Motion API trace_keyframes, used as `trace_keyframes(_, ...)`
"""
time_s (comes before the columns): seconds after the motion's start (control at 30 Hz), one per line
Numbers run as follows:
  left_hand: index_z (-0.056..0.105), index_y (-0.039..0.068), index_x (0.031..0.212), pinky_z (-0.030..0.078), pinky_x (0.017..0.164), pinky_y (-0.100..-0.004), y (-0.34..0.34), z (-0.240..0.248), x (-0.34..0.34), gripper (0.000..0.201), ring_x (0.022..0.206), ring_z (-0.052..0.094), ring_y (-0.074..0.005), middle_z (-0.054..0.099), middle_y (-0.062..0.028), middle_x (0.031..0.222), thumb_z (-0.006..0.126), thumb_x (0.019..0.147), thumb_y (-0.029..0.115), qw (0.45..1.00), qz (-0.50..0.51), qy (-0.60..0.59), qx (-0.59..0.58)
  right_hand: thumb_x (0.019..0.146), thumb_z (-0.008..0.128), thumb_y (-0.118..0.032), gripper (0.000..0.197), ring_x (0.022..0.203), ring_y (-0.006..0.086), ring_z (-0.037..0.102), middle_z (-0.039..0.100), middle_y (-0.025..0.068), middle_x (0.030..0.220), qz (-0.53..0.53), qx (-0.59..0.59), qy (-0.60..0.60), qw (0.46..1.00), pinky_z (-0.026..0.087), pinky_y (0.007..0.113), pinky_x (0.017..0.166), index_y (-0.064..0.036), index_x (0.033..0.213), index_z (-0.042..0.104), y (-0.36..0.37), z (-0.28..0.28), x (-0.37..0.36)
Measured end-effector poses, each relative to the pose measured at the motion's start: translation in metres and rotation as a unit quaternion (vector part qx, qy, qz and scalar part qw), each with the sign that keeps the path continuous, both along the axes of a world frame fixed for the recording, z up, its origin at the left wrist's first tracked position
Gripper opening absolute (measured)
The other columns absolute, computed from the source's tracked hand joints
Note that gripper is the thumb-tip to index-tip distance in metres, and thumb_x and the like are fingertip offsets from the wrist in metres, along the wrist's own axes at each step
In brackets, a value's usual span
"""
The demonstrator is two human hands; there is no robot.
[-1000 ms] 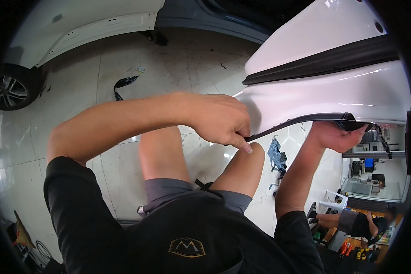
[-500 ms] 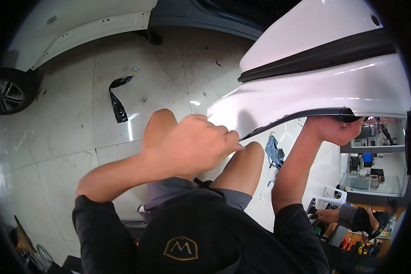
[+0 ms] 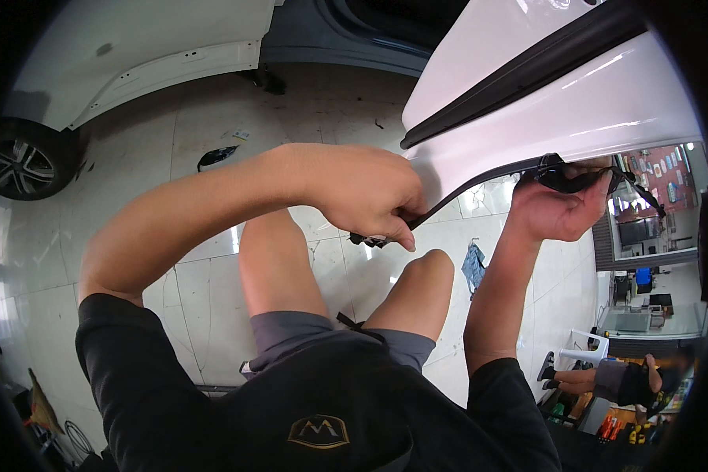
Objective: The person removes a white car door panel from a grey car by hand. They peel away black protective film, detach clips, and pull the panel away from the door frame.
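A car wheel [image 3: 25, 161] and hand tools [image 3: 608, 429] show a workshop.

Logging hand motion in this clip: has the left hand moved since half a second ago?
Yes; the left hand has moved up the picture and slightly right, judged against the black scrap on the floor.

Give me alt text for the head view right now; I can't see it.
The person's left hand pinches a thin black strip at the edge of a white panel; the right hand holds bunched black material farther along that edge. Pale tiled floor lies below.
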State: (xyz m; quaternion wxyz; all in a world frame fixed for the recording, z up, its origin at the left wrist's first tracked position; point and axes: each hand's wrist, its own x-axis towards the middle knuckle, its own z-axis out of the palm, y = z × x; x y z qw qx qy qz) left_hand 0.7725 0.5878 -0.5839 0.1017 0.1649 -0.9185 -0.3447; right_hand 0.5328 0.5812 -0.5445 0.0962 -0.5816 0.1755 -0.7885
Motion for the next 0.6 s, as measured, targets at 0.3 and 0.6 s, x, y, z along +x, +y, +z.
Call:
trace_keyframes(0.3,0.055,0.001,0.069,0.034,0.054,-0.0444,0.009,-0.031,0.008,0.040,0.054,0.049,-0.0364,0.051,-0.0143,0.058,0.069,0.094,0.030,0.988,0.026,0.153,0.019,0.099,0.031,-0.023,0.043,0.104,0.0305,0.062,0.065,0.0132,0.081,0.034,-0.035,0.020,0.999,0.026,0.058,0.122,-0.0013,0.072,0.057,-0.002,0.002,-0.009)
trace_keyframes(0.6,0.057,0.009,0.072,0.038,0.055,-0.0391,0.086,-0.064,-0.017,0.025,0.052,0.048,-0.0304,0.053,-0.0080,0.063,0.073,0.088,0.021,0.889,0.313,0.272,-0.196,0.099,0.035,-0.028,0.043,0.099,0.0254,0.060,0.066,0.0143,0.089,0.028,0.015,-0.038,0.999,0.037,0.048,0.114,0.0016,0.079,0.059,0.001,0.002,-0.009)
